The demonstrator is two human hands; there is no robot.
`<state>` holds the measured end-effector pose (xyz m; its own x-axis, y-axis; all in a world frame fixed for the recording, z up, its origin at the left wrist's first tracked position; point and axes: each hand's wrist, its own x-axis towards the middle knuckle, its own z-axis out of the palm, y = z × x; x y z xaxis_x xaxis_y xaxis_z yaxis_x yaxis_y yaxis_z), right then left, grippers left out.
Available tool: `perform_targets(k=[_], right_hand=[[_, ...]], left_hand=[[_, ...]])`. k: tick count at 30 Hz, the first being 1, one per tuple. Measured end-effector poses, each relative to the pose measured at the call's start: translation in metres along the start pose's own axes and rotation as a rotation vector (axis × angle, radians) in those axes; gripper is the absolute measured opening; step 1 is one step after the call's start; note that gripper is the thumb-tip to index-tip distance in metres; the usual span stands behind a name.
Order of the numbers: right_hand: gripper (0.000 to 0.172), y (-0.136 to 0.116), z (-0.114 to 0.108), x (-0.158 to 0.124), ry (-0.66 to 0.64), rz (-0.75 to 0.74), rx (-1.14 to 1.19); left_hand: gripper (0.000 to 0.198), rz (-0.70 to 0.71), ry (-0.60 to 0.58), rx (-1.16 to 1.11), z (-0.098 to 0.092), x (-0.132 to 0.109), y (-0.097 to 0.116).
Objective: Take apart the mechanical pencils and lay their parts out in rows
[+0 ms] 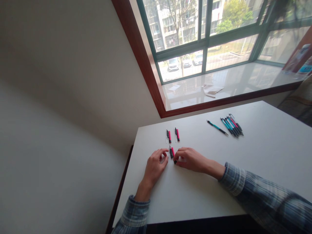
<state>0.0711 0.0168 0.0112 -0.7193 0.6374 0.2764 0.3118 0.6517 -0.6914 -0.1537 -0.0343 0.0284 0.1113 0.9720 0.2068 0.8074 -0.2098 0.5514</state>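
Observation:
Pinched at the front of my right hand (pixel 190 159) is a pink pen barrel (pixel 173 151) with a black end, lying on the white table. Beside it, almost parallel, lies a black pen part (pixel 171 152) with a narrow tip. My left hand (pixel 156 164) rests just left of that part, fingers curved, with thumb and index fingertips slightly apart and nothing visible between them. Farther back are two small sets of taken-apart pens, each having a pink barrel (pixel 170 136), a black part (pixel 175 131) and a thin, pale refill (pixel 166 136).
A bundle of teal, pink and black pens (pixel 231 126) lies on the table (pixel 195 198) at the back right. One teal pen (pixel 216 127) lies apart, to their left. Behind the table are a wall and a window sill (pixel 187 97) with a cloth (pixel 211 90).

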Motion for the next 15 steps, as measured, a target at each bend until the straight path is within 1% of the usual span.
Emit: perform_targets(k=[8,15], right_hand=[[0.017,-0.0008,0.0006,0.0002,0.009,-0.008,0.0],[0.015,0.0002,0.0025,-0.0002,0.022,-0.002,-0.009]], left_hand=[[0.022,0.013,-0.001,0.008,0.002,0.0009,0.0015],[0.021,-0.003,-0.011,-0.009,0.0029,0.0018,0.0053]])
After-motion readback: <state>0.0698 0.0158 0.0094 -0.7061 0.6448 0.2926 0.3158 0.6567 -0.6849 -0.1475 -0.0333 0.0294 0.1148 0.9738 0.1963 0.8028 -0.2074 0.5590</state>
